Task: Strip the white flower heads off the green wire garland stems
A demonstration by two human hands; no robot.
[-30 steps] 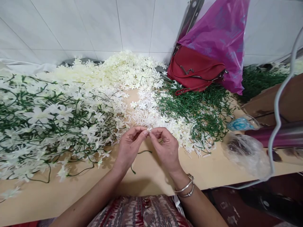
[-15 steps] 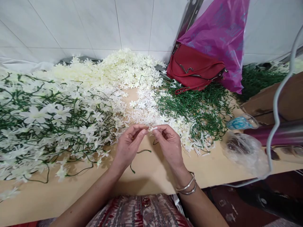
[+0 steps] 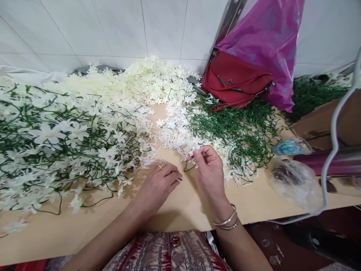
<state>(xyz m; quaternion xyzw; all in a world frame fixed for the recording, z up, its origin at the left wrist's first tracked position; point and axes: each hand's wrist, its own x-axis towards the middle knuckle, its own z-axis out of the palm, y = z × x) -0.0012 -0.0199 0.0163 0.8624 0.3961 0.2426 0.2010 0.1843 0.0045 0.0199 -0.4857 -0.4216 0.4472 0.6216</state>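
My right hand point(image 3: 210, 167) is closed in a pinch on a small white artificial flower point(image 3: 194, 152). Below its fingertips a thin green stem point(image 3: 187, 170) curves; whether it is joined to that flower I cannot tell. My left hand point(image 3: 160, 184) is lowered to the table, palm down, its fingers curled together over a loose green stem whose tip point(image 3: 181, 179) pokes out past the fingertips. The rest of that stem is hidden under the hand. Just beyond both hands lies a heap of thin white stamens and loose petals point(image 3: 176, 137).
White flowers on green stems point(image 3: 70, 150) pile up on the left, with cream blossoms point(image 3: 149, 75) along the wall. Bare green stems point(image 3: 239, 130) are heaped at right, below a red handbag point(image 3: 237, 81) and purple plastic bag point(image 3: 270, 41). A clear bag point(image 3: 296, 182) and white cable point(image 3: 334, 131) are farther right.
My hands, which met at the small white flower, have parted. The left moved down and toward me onto the loose stem; the right keeps the flower, shifted slightly right.
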